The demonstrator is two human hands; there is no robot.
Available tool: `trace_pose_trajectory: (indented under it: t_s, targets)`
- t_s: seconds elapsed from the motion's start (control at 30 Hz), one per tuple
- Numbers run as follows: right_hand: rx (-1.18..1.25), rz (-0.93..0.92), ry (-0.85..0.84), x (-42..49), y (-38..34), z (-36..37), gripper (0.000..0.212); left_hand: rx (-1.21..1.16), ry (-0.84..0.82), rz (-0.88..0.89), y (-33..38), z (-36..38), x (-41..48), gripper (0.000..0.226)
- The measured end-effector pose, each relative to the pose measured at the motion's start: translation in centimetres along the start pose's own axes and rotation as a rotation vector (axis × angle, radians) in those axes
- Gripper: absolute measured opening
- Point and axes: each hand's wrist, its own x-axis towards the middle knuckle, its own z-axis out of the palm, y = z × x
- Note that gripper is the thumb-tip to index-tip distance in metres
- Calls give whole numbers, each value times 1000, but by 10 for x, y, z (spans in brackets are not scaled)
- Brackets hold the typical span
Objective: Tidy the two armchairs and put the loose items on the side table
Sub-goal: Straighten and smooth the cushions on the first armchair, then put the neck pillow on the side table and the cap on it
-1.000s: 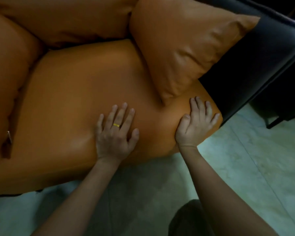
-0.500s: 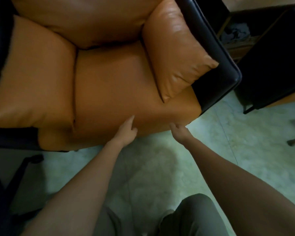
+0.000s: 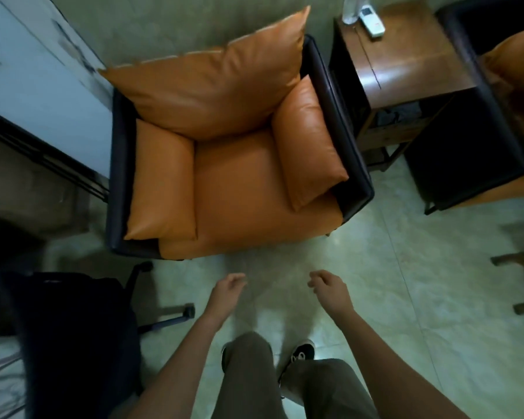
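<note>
Two armchairs in shot! The nearer armchair (image 3: pixel 239 189) sits whole in the centre: a boxy black frame packed with four puffy orange cushions (image 3: pixel 212 95), one back, one seat and two side bolsters, smooth and faintly glossy like leather. The second armchair (image 3: pixel 515 71) is cut off at the right edge, showing only a black side and a slice of orange. Between them stands one wooden counter (image 3: pixel 412 68), square and polished brown. Near its far-left corner lies one white remote (image 3: pixel 373 22), flat. Just beside it is one clear object (image 3: pixel 351 10), cropped by the top of the frame and hard to name. The lower shelf (image 3: pixel 397 116) holds something dark that I can't make out. Two hands now: left hand (image 3: pixel 227 290) and right hand (image 3: pixel 330 290) hang over the pale glossy floor (image 3: pixel 406 297) in front of the nearer armchair, fingers loosely curled, gripping nothing. At bottom left there's one dark office chair (image 3: pixel 73 322), blurred.
</note>
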Motion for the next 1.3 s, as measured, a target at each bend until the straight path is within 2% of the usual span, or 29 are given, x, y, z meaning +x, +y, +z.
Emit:
trace_pose_trajectory:
  t_s: [0.23,0.4,0.5,0.67,0.83,0.93,1.1,1.3]
  targets:
    - [-30,157,-37,-20,-7,-39,31,24,-15,39,44,-21,-34,22]
    - [-82,141,-91,8,-54,-51,34,115,-82,99,71,-38,-4,25]
    - [-78,111,-68,21,-80,-57,35,162,-107,102,84,-50,11,31]
    - [-147,101,-103,38,-95,-62,39,218,-123,97,105,-61,36,35]
    - [-75,196,-131,57,-107,-87,38,308,-183,130,128,-62,63,38]
    - [-52,218,-112,63,-110,-101,41,309,-196,149,145,-55,72,36]
    - [-23,235,-56,44,-103,-121,44,423,-320,197,162,-31,85,36]
    - [166,309,166,-5,-53,-152,45,667,-527,303,182,24,91,40]
